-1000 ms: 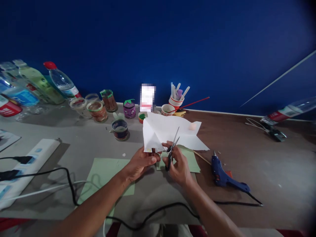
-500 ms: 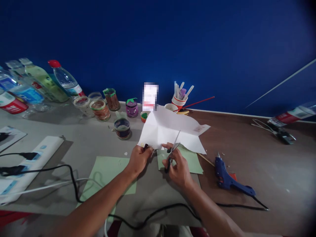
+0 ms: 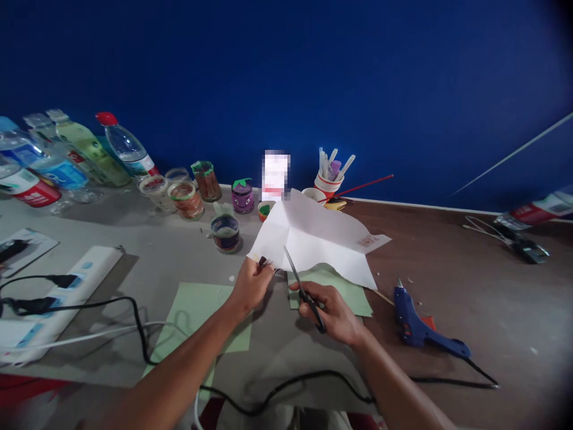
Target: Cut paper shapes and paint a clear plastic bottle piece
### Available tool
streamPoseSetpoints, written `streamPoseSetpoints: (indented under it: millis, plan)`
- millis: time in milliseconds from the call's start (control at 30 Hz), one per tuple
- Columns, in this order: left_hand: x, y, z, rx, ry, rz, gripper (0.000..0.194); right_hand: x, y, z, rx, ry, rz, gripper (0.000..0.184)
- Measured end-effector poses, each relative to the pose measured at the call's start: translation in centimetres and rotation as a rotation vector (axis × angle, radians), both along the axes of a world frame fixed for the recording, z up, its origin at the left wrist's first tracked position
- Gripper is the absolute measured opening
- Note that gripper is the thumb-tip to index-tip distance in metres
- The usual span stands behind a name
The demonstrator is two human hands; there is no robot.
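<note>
Pinching white paper (image 3: 320,233) at near-left edge with left hand (image 3: 253,282), gripping black scissors (image 3: 306,295) in right hand (image 3: 333,310), near green sheet (image 3: 356,300).

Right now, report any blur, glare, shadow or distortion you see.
Head view: a pixelated patch hides something; left-edge bottles lean outward, probably lens distortion; faint glare marks the brown tabletop; shadow falls beside the power strip; scissors look fairly crisp; print on the paper is unreadable.
</note>
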State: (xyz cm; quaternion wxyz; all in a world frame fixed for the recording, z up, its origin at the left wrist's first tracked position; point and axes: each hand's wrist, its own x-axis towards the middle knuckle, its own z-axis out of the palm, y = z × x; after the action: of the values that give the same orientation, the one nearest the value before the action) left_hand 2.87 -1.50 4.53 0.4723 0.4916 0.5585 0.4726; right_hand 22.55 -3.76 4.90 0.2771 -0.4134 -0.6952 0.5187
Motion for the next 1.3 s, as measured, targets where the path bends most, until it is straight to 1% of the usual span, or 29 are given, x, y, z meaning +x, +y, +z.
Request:
streamPoseSetpoints:
  millis: [67, 200, 333, 433, 533, 600, 667, 767, 867, 933, 1033, 1100, 1200, 1300]
  plan:
    - [-0.1, 0.1, -0.2, -0.011, -0.008, 0.010, 0.010, 0.4, 0.2, 0.5, -0.081, 0.023, 0.044, 0.051]
    - [-0.1, 0.3, -0.1, -0.046, -0.012, 0.004, 0.010, 1.2, 0.3, 1.1, -0.297, 0.083, 0.108, 0.057]
    - [-0.1, 0.3, 0.3, -0.020, -0.030, -0.054, 0.010, 2.0, 0.4, 1.5, -0.399, 0.102, 0.133, 0.058]
    - [-0.2, 0.3, 0.2, -0.049, 0.018, -0.072, 0.009, 2.4, 0.4, 1.7, -0.441, 0.127, 0.177, 0.062]
    - [-0.3, 0.4, -0.2, 0.018, 0.049, -0.115, 0.006, 2.5, 0.4, 1.7, -0.471, 0.160, 0.186, 0.062]
    - [-0.4, 0.5, -0.5, 0.063, 0.072, -0.138, 0.012, 2.5, 0.4, 1.6, -0.496, 0.198, 0.177, 0.061]
    - [-0.4, 0.6, -0.6, 0.062, 0.106, -0.140, 0.016, 2.4, 0.3, 1.4, -0.528, 0.241, 0.164, 0.059]
    - [-0.4, 0.6, -0.6, 0.038, 0.142, -0.101, 0.021, 2.1, 0.2, 1.1, -0.570, 0.295, 0.140, 0.058]
    - [-0.2, 0.4, -0.1, 0.021, 0.175, -0.044, 0.023, 1.7, 0.2, 0.8, -0.573, 0.321, 0.111, 0.059]
    - [-0.1, 0.3, 0.3, -0.001, 0.215, -0.020, 0.020, 1.6, 0.1, 0.8, -0.562, 0.315, 0.096, 0.057]
    - [-0.1, 0.1, 0.5, -0.020, 0.290, -0.033, 0.013, 1.6, 0.2, 0.8, -0.567, 0.300, 0.095, 0.055]
    - [0.0, 0.1, 0.5, -0.024, 0.326, -0.032, 0.010, 1.7, 0.3, 0.9, -0.598, 0.305, 0.099, 0.056]
    - [-0.1, 0.2, 0.3, -0.040, 0.358, 0.004, 0.002, 1.8, 0.3, 1.0, -0.638, 0.319, 0.102, 0.055]
    - [-0.2, 0.2, 0.0, -0.030, 0.365, 0.031, 0.005, 1.8, 0.3, 1.0, -0.643, 0.319, 0.098, 0.055]
